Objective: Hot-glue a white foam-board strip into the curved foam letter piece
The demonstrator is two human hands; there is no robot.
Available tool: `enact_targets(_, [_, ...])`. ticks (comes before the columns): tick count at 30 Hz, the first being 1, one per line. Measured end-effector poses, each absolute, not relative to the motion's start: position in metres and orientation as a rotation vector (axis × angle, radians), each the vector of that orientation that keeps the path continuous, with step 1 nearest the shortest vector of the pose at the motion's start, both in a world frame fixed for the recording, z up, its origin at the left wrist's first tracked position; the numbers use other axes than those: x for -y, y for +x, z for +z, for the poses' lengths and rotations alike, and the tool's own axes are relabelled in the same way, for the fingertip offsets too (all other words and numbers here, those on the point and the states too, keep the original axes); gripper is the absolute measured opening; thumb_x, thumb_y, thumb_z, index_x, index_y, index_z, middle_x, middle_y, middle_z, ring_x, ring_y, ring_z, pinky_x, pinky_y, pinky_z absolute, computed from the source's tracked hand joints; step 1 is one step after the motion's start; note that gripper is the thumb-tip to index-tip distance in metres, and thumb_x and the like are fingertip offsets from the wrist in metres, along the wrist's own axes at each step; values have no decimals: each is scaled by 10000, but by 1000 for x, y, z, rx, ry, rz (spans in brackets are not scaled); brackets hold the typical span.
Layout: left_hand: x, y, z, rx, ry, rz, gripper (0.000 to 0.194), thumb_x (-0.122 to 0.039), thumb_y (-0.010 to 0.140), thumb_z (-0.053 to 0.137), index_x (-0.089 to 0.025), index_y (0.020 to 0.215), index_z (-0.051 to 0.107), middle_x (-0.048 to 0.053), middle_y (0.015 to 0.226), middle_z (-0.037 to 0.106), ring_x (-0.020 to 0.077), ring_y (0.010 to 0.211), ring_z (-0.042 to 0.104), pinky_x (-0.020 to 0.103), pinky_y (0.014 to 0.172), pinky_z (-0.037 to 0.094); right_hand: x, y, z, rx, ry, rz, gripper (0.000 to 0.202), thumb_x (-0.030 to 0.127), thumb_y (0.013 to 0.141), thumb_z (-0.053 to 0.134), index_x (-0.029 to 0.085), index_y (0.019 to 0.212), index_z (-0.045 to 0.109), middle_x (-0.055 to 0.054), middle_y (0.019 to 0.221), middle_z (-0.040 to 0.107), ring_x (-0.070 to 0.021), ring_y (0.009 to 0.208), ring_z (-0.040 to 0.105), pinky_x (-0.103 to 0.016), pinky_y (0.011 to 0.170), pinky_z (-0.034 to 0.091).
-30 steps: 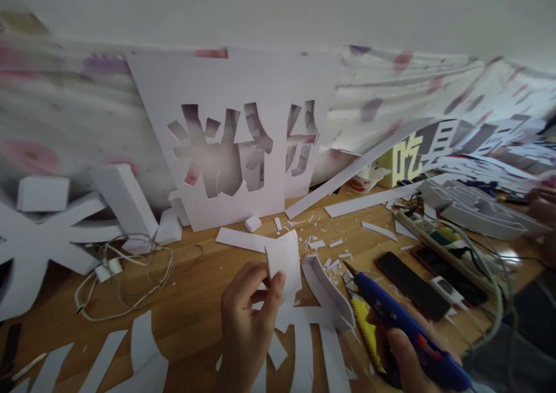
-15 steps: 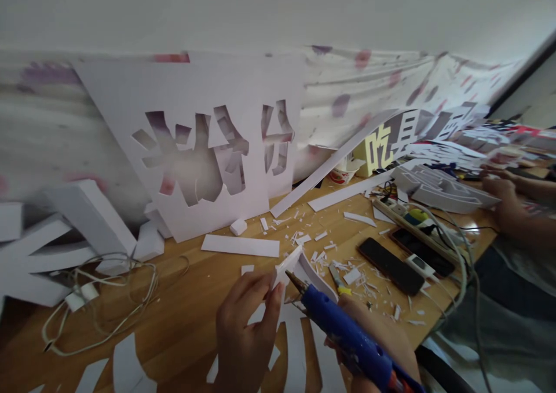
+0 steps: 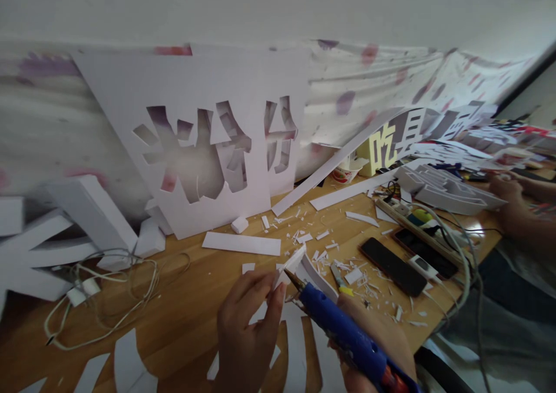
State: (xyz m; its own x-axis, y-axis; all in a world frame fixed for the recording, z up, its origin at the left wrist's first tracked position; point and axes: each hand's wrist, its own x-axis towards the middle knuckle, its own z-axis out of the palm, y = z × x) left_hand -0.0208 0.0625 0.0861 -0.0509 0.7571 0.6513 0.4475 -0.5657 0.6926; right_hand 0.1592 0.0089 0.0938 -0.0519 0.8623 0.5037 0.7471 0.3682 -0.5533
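Note:
My left hand (image 3: 247, 329) pinches a small white foam piece (image 3: 290, 264) between thumb and fingers, low in the middle of the view. My right hand (image 3: 377, 341) grips a blue glue gun (image 3: 347, 338), whose nozzle tip touches the edge of that piece. Under both hands lies a flat white cut-out character (image 3: 299, 352) on the wooden table (image 3: 191, 300). A curved white strip (image 3: 319, 277) stands just behind the gun's tip.
A white board with cut-out characters (image 3: 208, 144) leans on the wall. A tangled white cable (image 3: 99, 288) lies left; thick white foam letters (image 3: 65, 230) sit far left. Two phones (image 3: 393, 258), a power strip (image 3: 417, 222) and paper scraps lie right. Another person's hand (image 3: 512, 199) works at the far right.
The glue gun swung from the right side up to the white piece, and its tip now meets it. The piece turned edge-on in my left hand. The view shifted right.

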Motion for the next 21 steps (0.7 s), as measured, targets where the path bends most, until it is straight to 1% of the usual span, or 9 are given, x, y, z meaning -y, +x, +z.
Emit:
enact_targets(4, [-61, -19, 86, -1335, 1900, 1612, 100, -191, 820, 705, -273, 850, 755, -6, 776, 716, 145, 660, 684, 214, 586, 568, -14, 159, 98, 1783, -1312, 357, 603, 844, 855, 321, 280, 768, 514, 39, 553, 573, -154, 449, 580, -254, 421, 394])
enact_targets(7, [-60, -18, 87, -1355, 1845, 1632, 93, -202, 812, 717, -278, 848, 754, -4, 771, 714, 151, 654, 677, 230, 583, 566, -18, 154, 104, 1711, -1206, 316, 582, 840, 838, 393, 282, 739, 523, 69, 512, 565, -124, 378, 546, -234, 375, 350])
enact_targets(10, [-59, -19, 88, -1346, 1857, 1613, 80, -204, 817, 714, -268, 833, 758, 2, 753, 711, 150, 640, 673, 229, 593, 566, -18, 151, 109, 1687, -1253, 307, 627, 867, 823, 360, 273, 689, 509, 85, 480, 537, -101, 340, 514, -217, 344, 324])
enact_targets(12, [-59, -19, 89, -1332, 1866, 1612, 77, -206, 822, 712, -266, 829, 759, 4, 745, 709, 147, 631, 671, 224, 584, 562, -17, 150, 110, 1701, -1288, 326, 650, 883, 807, 339, 266, 680, 501, 87, 476, 524, -97, 344, 512, -212, 349, 331])
enact_targets(16, [-59, -18, 87, -1336, 1863, 1639, 86, -194, 825, 712, -262, 858, 753, -2, 778, 714, 137, 660, 676, 210, 617, 570, -16, 152, 109, 1686, -1272, 239, 619, 835, 859, 350, 258, 687, 491, 84, 478, 523, -96, 351, 506, -218, 352, 342])
enact_targets(19, [-60, -17, 84, -1324, 1884, 1691, 98, -185, 833, 706, -262, 883, 740, -25, 785, 703, 108, 668, 665, 173, 634, 559, -15, 154, 104, 1701, -1255, 209, 595, 801, 889, 351, 259, 687, 488, 81, 492, 526, -97, 351, 496, -234, 344, 340])
enact_targets(21, [-60, -17, 83, -1307, 1887, 1707, 102, -178, 837, 704, -265, 884, 730, -36, 785, 692, 93, 672, 656, 150, 629, 546, -15, 155, 98, 1674, -1267, 156, 552, 759, 916, 370, 268, 710, 515, 65, 522, 546, -111, 379, 512, -249, 363, 359])
